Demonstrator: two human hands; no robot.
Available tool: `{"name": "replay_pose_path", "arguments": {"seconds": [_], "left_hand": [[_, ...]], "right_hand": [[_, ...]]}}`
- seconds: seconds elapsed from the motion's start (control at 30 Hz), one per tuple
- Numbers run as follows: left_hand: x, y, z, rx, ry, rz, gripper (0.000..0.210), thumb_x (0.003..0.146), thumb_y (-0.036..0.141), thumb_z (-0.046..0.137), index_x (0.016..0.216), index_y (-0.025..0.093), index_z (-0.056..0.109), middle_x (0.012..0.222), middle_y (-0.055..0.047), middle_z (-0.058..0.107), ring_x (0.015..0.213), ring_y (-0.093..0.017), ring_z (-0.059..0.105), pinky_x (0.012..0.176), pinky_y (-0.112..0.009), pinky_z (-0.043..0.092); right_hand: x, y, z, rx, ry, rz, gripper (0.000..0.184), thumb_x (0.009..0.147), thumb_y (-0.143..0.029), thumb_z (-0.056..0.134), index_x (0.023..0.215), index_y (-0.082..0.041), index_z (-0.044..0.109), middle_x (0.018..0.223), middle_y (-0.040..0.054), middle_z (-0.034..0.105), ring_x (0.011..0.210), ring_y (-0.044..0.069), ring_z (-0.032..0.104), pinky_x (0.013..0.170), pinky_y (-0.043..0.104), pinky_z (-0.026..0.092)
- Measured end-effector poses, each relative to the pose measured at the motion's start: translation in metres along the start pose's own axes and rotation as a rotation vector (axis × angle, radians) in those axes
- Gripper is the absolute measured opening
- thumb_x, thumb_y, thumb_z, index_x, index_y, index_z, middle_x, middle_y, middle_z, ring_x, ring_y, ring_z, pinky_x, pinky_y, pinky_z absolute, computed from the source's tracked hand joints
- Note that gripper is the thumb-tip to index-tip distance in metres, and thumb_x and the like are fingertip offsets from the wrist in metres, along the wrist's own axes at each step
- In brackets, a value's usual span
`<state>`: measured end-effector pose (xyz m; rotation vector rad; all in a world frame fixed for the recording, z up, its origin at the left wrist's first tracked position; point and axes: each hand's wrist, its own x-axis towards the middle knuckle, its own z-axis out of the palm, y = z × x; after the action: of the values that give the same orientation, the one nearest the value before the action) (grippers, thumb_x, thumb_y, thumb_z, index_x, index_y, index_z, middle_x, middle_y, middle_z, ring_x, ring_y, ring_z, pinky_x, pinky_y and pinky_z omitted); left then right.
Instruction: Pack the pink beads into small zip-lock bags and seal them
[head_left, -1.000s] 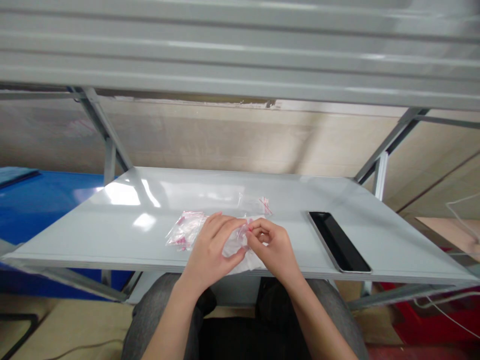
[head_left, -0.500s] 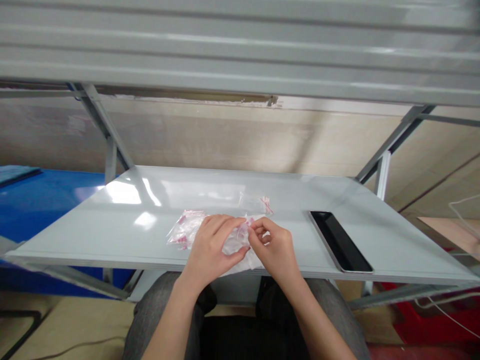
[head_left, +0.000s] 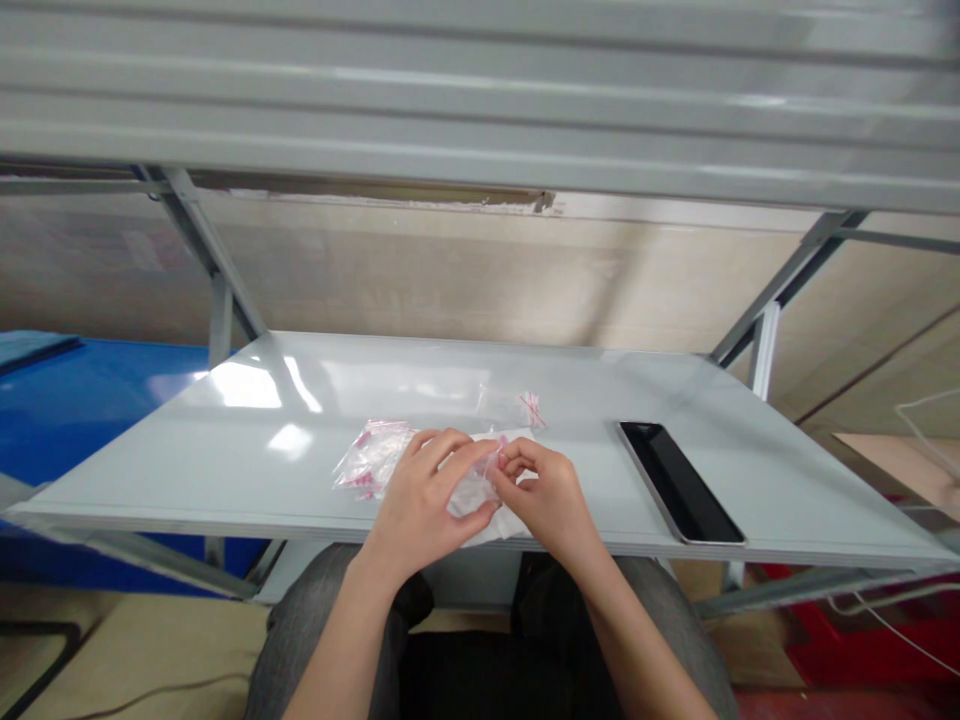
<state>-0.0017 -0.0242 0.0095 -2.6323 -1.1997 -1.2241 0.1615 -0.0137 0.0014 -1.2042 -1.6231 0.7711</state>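
Note:
My left hand (head_left: 422, 492) curves around a small clear zip bag (head_left: 472, 492), its fingers on the far edge and its thumb at the near side. The fingertips of my right hand (head_left: 541, 490) are pinched together on the bag's right end, where a bit of pink shows. Beneath both hands lies something white and thin, like a sheet (head_left: 501, 527); most of it is covered. To the left of my left hand rests a pile of clear zip bags with pink-red marks (head_left: 373, 458). Another clear bag with red stripes (head_left: 531, 408) lies flat beyond my right hand.
A dark-screened phone (head_left: 681, 482) lies at the right on the light grey table (head_left: 585, 390). Ribbed grey panelling (head_left: 480, 95) hangs low overhead, with slanted metal struts at both sides. A blue surface (head_left: 105, 400) adjoins on the left.
My right fingertips have shifted slightly at the bag's right end, and the bag has turned a little between my hands. The phone and the pile of bags stay put.

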Motion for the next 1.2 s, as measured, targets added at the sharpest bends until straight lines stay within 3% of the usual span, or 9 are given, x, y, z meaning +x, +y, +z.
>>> {"name": "replay_pose_path", "arguments": {"seconds": [0.2,0.4,0.5,0.63,0.87,1.07,1.2], "left_hand": [[0.0,0.002,-0.001,-0.017,-0.02,-0.008,0.046,0.074,0.018,0.071,0.118,0.022,0.057,0.105,-0.006,0.064,0.097,-0.022,0.061,0.085,-0.038,0.044],[0.0,-0.004,-0.003,-0.098,0.015,-0.05,0.043,0.076,0.021,0.071,0.116,0.023,0.058,0.107,-0.006,0.065,0.1,-0.023,0.06,0.089,-0.039,0.045],[-0.001,-0.008,-0.009,-0.184,0.07,-0.109,0.044,0.075,0.021,0.072,0.118,0.022,0.058,0.111,-0.007,0.063,0.105,-0.023,0.058,0.092,-0.039,0.046],[-0.001,-0.011,-0.018,-0.293,0.139,-0.143,0.044,0.076,0.022,0.072,0.118,0.022,0.059,0.112,-0.008,0.06,0.107,-0.024,0.057,0.093,-0.039,0.047],[-0.002,-0.013,-0.015,-0.363,0.099,-0.155,0.042,0.076,0.021,0.072,0.116,0.024,0.06,0.11,-0.007,0.062,0.106,-0.023,0.058,0.092,-0.039,0.047],[-0.001,-0.013,-0.01,-0.335,0.065,-0.178,0.039,0.077,0.021,0.071,0.114,0.023,0.059,0.111,-0.007,0.065,0.105,-0.023,0.06,0.092,-0.039,0.048],[-0.001,-0.013,-0.007,-0.318,0.042,-0.222,0.037,0.078,0.022,0.07,0.113,0.023,0.059,0.111,-0.007,0.065,0.104,-0.023,0.061,0.091,-0.039,0.049]], "right_hand": [[-0.002,0.004,0.002,0.008,-0.039,0.021,0.012,0.068,-0.023,0.052,0.069,-0.016,0.063,0.055,-0.0017,0.053,0.051,0.011,0.05,0.046,0.021,0.042],[0.001,0.0,-0.009,0.166,-0.11,0.08,0.022,0.074,-0.029,0.053,0.073,-0.016,0.07,0.064,0.0042,0.066,0.058,0.014,0.058,0.05,0.023,0.048],[0.008,0.006,-0.022,0.226,-0.029,0.105,0.029,0.078,-0.035,0.052,0.08,-0.015,0.072,0.068,0.0062,0.07,0.057,0.015,0.059,0.05,0.025,0.049],[0.015,0.025,-0.025,-0.007,0.114,0.072,0.023,0.076,-0.031,0.058,0.083,-0.015,0.072,0.068,0.0066,0.07,0.062,0.018,0.062,0.052,0.026,0.048],[0.008,0.035,0.007,-0.428,-0.019,-0.241,0.007,0.074,-0.013,0.065,0.075,-0.019,0.068,0.069,0.0025,0.067,0.072,0.019,0.061,0.073,0.031,0.047],[0.006,0.036,0.015,-0.523,-0.024,-0.178,0.011,0.074,-0.008,0.065,0.07,-0.018,0.065,0.072,0.0025,0.065,0.071,0.019,0.061,0.069,0.029,0.045],[0.007,0.034,0.012,-0.419,0.034,-0.189,0.01,0.072,-0.008,0.064,0.072,-0.018,0.066,0.067,0.0011,0.062,0.069,0.018,0.059,0.068,0.029,0.044]]}}
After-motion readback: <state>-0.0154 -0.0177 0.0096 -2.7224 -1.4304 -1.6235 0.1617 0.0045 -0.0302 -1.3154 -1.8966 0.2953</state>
